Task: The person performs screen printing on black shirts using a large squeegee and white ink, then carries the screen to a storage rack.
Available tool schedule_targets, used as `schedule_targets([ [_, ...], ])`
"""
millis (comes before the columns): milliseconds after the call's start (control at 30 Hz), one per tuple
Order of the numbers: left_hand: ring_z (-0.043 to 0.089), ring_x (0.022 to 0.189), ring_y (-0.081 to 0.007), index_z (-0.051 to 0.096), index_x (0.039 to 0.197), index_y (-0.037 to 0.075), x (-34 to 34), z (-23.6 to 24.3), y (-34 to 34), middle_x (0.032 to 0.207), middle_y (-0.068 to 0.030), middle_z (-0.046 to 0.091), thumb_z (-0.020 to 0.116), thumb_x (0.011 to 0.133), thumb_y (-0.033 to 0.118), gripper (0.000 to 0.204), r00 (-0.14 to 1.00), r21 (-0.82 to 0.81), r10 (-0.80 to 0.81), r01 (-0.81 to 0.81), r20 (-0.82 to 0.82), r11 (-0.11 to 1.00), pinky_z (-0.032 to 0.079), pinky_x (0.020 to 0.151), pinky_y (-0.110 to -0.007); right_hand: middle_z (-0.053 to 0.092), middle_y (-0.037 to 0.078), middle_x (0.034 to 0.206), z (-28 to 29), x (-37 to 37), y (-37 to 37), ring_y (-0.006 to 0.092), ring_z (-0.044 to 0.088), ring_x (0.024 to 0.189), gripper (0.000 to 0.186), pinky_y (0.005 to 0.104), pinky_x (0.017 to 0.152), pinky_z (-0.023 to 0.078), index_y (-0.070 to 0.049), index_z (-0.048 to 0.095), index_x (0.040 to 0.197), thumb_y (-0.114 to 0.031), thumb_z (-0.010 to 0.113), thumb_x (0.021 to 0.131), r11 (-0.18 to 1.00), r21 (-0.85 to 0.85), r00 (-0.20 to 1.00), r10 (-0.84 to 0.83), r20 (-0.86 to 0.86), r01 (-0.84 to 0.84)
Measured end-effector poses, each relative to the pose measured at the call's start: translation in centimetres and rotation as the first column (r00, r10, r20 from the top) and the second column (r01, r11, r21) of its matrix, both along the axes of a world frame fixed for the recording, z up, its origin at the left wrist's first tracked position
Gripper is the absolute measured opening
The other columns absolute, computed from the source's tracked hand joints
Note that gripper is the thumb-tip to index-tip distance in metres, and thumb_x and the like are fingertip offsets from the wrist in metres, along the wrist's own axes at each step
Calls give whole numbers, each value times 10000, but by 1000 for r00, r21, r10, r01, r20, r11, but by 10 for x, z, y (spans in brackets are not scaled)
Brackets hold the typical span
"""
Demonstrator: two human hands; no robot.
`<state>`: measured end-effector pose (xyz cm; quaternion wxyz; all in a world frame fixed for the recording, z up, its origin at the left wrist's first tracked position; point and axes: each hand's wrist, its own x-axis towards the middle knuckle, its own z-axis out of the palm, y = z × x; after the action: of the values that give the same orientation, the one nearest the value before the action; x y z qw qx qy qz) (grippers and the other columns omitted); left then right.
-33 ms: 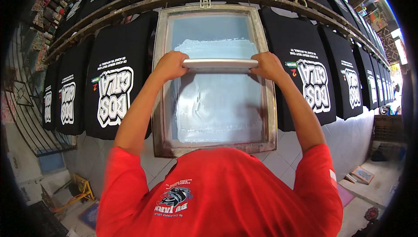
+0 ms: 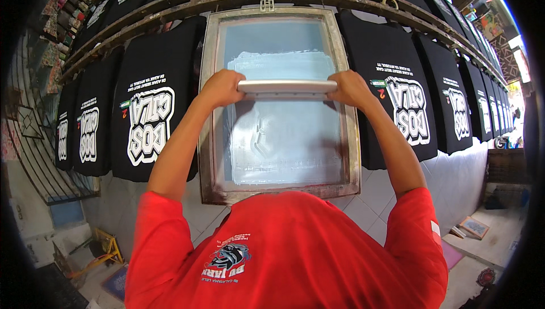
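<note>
A long pale squeegee (image 2: 286, 86) lies crosswise over a framed printing screen (image 2: 206, 116). My left hand (image 2: 226, 86) is closed around its left end, and my right hand (image 2: 348, 87) grips the right end. Both arms reach forward, evenly spread. Below the squeegee, a wet whitish film of ink (image 2: 284, 144) covers much of the blue-grey mesh. Another smear of it shows beyond the squeegee toward the hinge clamp (image 2: 267, 5) at the frame's far edge. What lies under the screen is hidden.
Black shirts with white prints hang in a row on both sides, the nearest being the left shirt (image 2: 149, 53) and the right shirt (image 2: 377, 48). Wooden rails (image 2: 170, 7) run behind the screen. A tape roll (image 2: 390, 2) rests on the rail. A yellow frame (image 2: 108, 245) stands low at left.
The squeegee and both hands have come slightly toward me over the mesh. The squeegee's tilt has changed a little, and the screen stays in place.
</note>
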<state>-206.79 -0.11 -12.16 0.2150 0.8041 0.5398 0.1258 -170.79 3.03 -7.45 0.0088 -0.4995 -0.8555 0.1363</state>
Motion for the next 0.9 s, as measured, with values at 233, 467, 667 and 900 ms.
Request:
schedule_targets([
  [233, 666, 767, -382, 720, 860, 6, 10, 54, -124, 785, -212, 678, 758, 704, 203, 254, 997, -297, -24, 44, 73, 954, 519, 712, -431, 672, 187, 757, 50, 7, -130, 381, 656, 754, 247, 436, 704, 515, -52, 708, 815, -229, 776, 658, 988, -154, 998, -21, 58, 30],
  [467, 637, 864, -395, 701, 877, 10, 29, 25, -186, 868, -210, 662, 731, 708, 145, 218, 998, -240, 57, -48, 29, 970, 493, 772, -448, 676, 170, 773, 17, 11, -187, 375, 662, 800, 204, 464, 738, 518, -76, 703, 823, -220, 753, 687, 986, -135, 995, -101, 7, 101],
  [667, 617, 941, -382, 674, 1016, 25, 34, 0, -196, 972, -178, 658, 692, 693, 34, 323, 987, 191, 110, -130, 116, 973, 495, 812, -448, 691, 143, 909, -6, 17, -194, 348, 659, 887, 283, 450, 777, 522, -72, 685, 945, -151, 733, 678, 984, 144, 991, -90, -98, 103],
  [900, 618, 943, -353, 629, 996, -16, 34, 5, -250, 984, -167, 649, 650, 683, -32, 314, 987, 201, 11, -43, 161, 979, 516, 809, -435, 695, 97, 934, -7, 28, -252, 306, 661, 831, 314, 411, 722, 544, -89, 693, 967, -80, 726, 655, 988, 129, 996, -92, 16, 90],
])
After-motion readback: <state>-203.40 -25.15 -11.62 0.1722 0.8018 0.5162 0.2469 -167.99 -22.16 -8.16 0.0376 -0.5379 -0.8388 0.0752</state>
